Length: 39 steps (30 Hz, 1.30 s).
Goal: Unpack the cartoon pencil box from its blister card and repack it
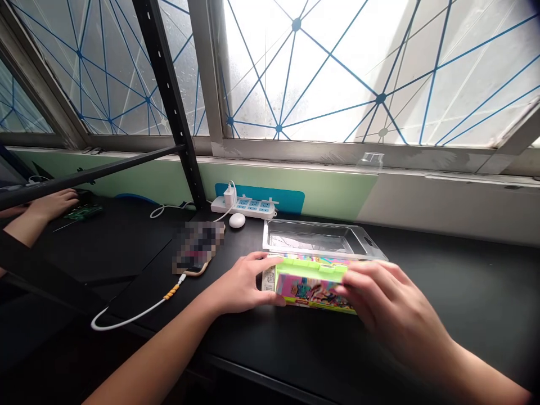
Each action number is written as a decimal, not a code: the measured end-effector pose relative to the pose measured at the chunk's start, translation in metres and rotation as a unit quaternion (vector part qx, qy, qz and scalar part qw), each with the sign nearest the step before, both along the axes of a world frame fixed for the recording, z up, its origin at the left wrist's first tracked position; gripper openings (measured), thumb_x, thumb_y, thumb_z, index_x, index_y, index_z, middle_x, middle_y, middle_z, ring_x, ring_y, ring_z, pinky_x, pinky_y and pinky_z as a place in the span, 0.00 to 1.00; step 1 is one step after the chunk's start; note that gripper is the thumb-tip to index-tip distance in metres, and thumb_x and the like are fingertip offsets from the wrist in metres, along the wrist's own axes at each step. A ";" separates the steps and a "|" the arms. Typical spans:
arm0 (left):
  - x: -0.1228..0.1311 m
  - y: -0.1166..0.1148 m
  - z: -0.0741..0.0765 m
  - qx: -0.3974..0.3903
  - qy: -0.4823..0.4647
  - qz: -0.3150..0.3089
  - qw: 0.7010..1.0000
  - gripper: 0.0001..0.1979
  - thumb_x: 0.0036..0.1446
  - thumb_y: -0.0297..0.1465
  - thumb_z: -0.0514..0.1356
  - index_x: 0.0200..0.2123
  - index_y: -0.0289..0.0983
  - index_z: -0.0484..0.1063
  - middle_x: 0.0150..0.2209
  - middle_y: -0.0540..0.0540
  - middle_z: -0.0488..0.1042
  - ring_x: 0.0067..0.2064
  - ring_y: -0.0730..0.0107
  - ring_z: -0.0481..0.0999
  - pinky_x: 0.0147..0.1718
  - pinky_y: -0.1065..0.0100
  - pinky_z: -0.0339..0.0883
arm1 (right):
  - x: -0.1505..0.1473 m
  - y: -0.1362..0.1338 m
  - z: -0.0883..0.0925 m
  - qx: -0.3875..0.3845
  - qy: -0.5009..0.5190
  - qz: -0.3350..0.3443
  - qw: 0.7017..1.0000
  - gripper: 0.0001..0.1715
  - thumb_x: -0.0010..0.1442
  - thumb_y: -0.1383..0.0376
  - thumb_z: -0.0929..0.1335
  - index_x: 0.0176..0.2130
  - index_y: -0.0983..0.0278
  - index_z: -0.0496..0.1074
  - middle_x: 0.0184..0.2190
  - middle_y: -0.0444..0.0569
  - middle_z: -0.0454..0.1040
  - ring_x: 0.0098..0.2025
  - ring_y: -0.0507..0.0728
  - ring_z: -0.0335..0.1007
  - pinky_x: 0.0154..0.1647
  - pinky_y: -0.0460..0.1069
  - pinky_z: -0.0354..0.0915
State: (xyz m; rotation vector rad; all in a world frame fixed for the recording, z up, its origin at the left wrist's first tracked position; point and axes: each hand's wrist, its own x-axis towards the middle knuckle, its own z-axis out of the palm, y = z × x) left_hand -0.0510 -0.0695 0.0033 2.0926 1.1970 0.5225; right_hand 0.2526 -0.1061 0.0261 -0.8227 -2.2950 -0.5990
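A colourful printed box (312, 288) with bright green plastic parts along its top edge lies on the black table. My left hand (242, 286) grips its left end, thumb on the front side and fingers over the top. At the right end, the bent fingers of my right hand (382, 292) pinch the green edge and hide that corner. Right behind the box is a clear plastic blister tray (312, 223); whether the two are joined I cannot tell.
Left of the box lies a phone (198, 250) with a white charging cable (135, 322). A white power strip (253, 207) and a small white rounded case (237, 220) sit by the wall. A black metal post (171, 84) rises at left; beyond it, another person's hand (53, 205) rests near a green circuit board (84, 212).
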 end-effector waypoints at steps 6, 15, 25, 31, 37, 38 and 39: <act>-0.015 0.007 0.005 -0.028 0.023 -0.069 0.997 0.39 0.64 0.61 0.52 0.72 0.50 0.58 0.74 0.44 0.57 0.74 0.42 0.53 0.69 0.44 0.53 | 0.037 -0.043 0.002 -0.241 -0.114 0.128 0.955 0.16 0.63 0.51 0.74 0.45 0.56 0.75 0.47 0.49 0.81 0.46 0.59 0.78 0.52 0.53 0.73; -0.006 0.001 0.005 -0.019 0.072 -0.025 0.997 0.42 0.58 0.53 0.67 0.72 0.56 0.57 0.73 0.46 0.58 0.74 0.44 0.55 0.69 0.46 0.55 | 0.145 -0.006 -0.068 -0.404 0.037 -0.089 0.910 0.75 0.45 0.41 0.79 0.76 0.46 0.40 0.76 0.54 0.51 0.71 0.79 0.55 0.63 0.69 0.67; -0.004 0.007 -0.002 0.040 0.017 -0.034 0.998 0.35 0.71 0.57 0.39 0.68 0.48 0.67 0.68 0.46 0.68 0.68 0.50 0.67 0.66 0.53 0.62 | 0.122 -0.005 -0.055 -0.434 0.221 -0.102 0.867 0.29 0.69 0.46 0.64 0.61 0.57 0.70 0.58 0.57 0.78 0.58 0.69 0.76 0.58 0.64 0.72; -0.004 0.006 -0.006 0.014 -0.038 -0.023 0.999 0.47 0.63 0.65 0.37 0.74 0.43 0.54 0.66 0.38 0.71 0.66 0.44 0.70 0.64 0.47 0.63 | 0.106 -0.010 -0.050 -0.407 0.144 -0.166 0.886 0.42 0.64 0.44 0.68 0.68 0.59 0.61 0.64 0.59 0.73 0.62 0.71 0.71 0.59 0.67 0.71; 0.013 -0.011 -0.013 0.189 0.070 0.018 0.979 0.50 0.55 0.46 0.70 0.74 0.44 0.51 0.66 0.38 0.70 0.64 0.43 0.72 0.61 0.49 0.67 | 0.104 -0.010 -0.051 -0.407 0.157 -0.141 0.889 0.47 0.62 0.47 0.71 0.72 0.59 0.58 0.64 0.59 0.72 0.63 0.72 0.70 0.61 0.68 0.70; 0.016 -0.014 -0.014 0.241 0.070 0.014 0.968 0.45 0.56 0.42 0.69 0.73 0.44 0.54 0.66 0.38 0.70 0.64 0.43 0.71 0.62 0.49 0.66 | 0.105 -0.012 -0.051 -0.410 0.188 -0.111 0.885 0.45 0.63 0.48 0.71 0.72 0.59 0.57 0.65 0.59 0.72 0.64 0.70 0.69 0.62 0.67 0.70; 0.018 -0.016 -0.015 0.289 0.063 0.006 0.955 0.41 0.58 0.40 0.68 0.72 0.44 0.56 0.66 0.38 0.69 0.65 0.44 0.70 0.63 0.49 0.64 | 0.106 -0.013 -0.051 -0.411 0.222 -0.080 0.881 0.44 0.64 0.50 0.71 0.72 0.58 0.57 0.66 0.59 0.71 0.66 0.69 0.68 0.63 0.65 0.69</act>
